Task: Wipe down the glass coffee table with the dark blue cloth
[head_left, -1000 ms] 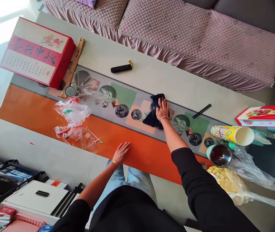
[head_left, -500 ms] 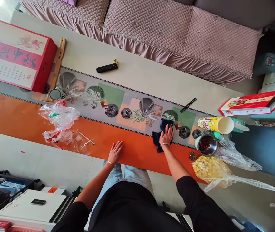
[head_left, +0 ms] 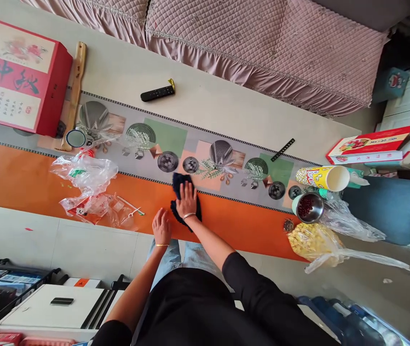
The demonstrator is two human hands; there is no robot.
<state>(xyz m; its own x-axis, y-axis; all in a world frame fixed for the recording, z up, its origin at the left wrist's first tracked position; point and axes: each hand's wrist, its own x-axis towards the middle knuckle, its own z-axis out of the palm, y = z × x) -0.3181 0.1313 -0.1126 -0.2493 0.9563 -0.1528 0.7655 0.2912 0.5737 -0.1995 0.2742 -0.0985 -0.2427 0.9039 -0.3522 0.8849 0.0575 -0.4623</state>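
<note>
My right hand (head_left: pixel 186 199) lies flat on a dark navy cloth (head_left: pixel 177 182), fingers spread and pressing it against the table. The cloth is bunched, partly over the orange strip (head_left: pixel 226 221) and partly over the patterned grey runner (head_left: pixel 205 149). Just left of it, my left hand (head_left: pixel 161 228) rests on the orange strip near the table's front edge, fingers stretched out and holding nothing. Crumpled clear plastic packaging (head_left: pixel 96 192) lies further left, with a thin white stick (head_left: pixel 130 205) beside it.
A red gift box (head_left: pixel 17 72), a wooden stick (head_left: pixel 77 91) and a small jar (head_left: pixel 76 138) stand at left. A remote (head_left: pixel 157 92) lies behind. To the right are a popcorn cup (head_left: pixel 313 178), a metal bowl (head_left: pixel 309 208), a bag of yellow snacks (head_left: pixel 313 240) and a red carton (head_left: pixel 374 146).
My right hand has slid the navy cloth leftward along the table, close to my left hand. My left hand has shifted slightly left. The view has moved a little.
</note>
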